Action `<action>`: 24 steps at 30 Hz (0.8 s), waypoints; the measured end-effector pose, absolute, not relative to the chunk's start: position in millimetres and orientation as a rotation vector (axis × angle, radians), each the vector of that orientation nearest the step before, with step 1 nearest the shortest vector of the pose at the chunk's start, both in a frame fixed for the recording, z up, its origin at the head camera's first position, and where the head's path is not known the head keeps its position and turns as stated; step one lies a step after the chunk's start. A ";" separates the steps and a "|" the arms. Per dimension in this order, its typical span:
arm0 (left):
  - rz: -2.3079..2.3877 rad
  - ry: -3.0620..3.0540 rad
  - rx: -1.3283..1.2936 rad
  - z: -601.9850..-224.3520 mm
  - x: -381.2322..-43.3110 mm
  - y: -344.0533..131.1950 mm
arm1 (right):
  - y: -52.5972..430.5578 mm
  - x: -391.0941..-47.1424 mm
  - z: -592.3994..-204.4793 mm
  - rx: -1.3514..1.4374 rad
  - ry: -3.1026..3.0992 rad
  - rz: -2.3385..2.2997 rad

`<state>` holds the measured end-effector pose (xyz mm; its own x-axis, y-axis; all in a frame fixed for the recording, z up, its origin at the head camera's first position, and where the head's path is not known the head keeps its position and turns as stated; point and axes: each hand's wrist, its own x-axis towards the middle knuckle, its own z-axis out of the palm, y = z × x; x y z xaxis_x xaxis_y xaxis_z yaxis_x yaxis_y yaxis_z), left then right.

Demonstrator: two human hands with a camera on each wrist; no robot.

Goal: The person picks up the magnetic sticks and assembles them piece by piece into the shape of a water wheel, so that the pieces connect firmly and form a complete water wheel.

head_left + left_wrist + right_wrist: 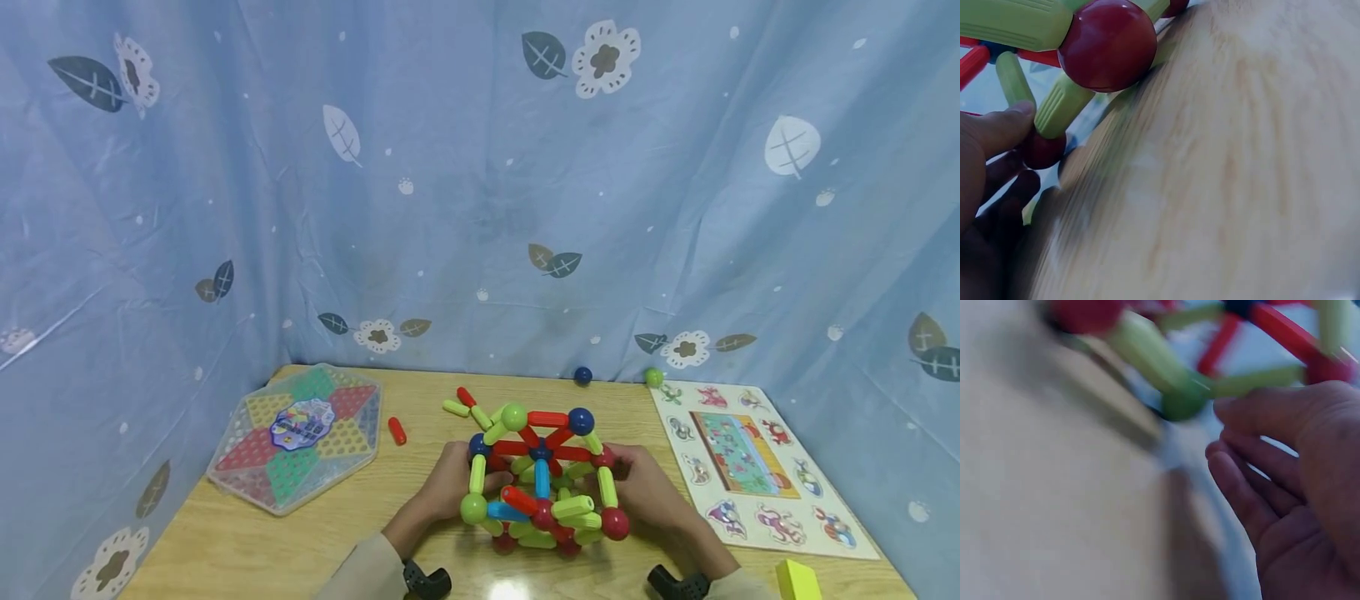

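A cage-like model of magnetic sticks and balls [542, 477] is held between both hands, low over the wooden table. Its sticks are red, light green and blue; its balls are dark red, navy and green. My left hand [448, 483] grips its left side, thumb and fingers about a dark red ball [1045, 150] and the green stick at it. On the opposite side, my right hand [647, 490] pinches a light green stick [1260, 381] beside a green ball [1184, 400]. In the head view, the model hides some fingertips.
Loose sticks [455, 408] lie behind the model, with a red one [397, 431] off to the left. A navy ball [582, 376] and a green ball [654, 377] sit at the back. A hexagonal game box [225, 454] stands left; a picture puzzle board [738, 518] and yellow block [798, 580] lie right.
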<state>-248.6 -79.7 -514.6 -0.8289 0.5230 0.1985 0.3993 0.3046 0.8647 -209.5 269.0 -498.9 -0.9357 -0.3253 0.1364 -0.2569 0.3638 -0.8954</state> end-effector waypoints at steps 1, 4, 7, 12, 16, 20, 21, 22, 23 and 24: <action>1.563 2.445 0.867 -515.0 -248.6 -80.1 | 277.4 -212.8 -495.8 -0.529 2.535 -1.675; 1.585 2.457 0.847 -516.6 -248.6 -81.1 | 307.2 -223.7 -487.6 -0.464 2.589 -1.728; 1.607 2.461 0.849 -518.0 -248.2 -81.7 | 337.8 -237.4 -483.1 -0.403 2.664 -1.760; 1.633 2.440 0.843 -518.4 -248.3 -82.0 | 375.4 -262.2 -479.1 -0.292 2.803 -1.750; 1.633 2.455 0.846 -519.5 -250.8 -82.6 | 390.0 -281.5 -476.9 -0.144 2.875 -1.699; 1.648 2.437 0.866 -520.1 -251.9 -82.0 | 396.8 -298.0 -480.5 0.005 2.892 -1.658; 1.648 2.432 0.868 -520.1 -251.8 -81.6 | 397.9 -301.4 -482.4 0.047 2.900 -1.642; 1.650 2.427 0.870 -520.1 -251.6 -81.1 | 398.8 -304.6 -484.7 0.087 2.901 -1.638; 1.647 2.424 0.868 -519.7 -251.4 -80.6 | 399.7 -307.8 -486.9 0.123 2.902 -1.638; 1.641 2.434 0.868 -519.7 -251.4 -80.3 | 400.6 -310.7 -489.1 0.155 2.904 -1.636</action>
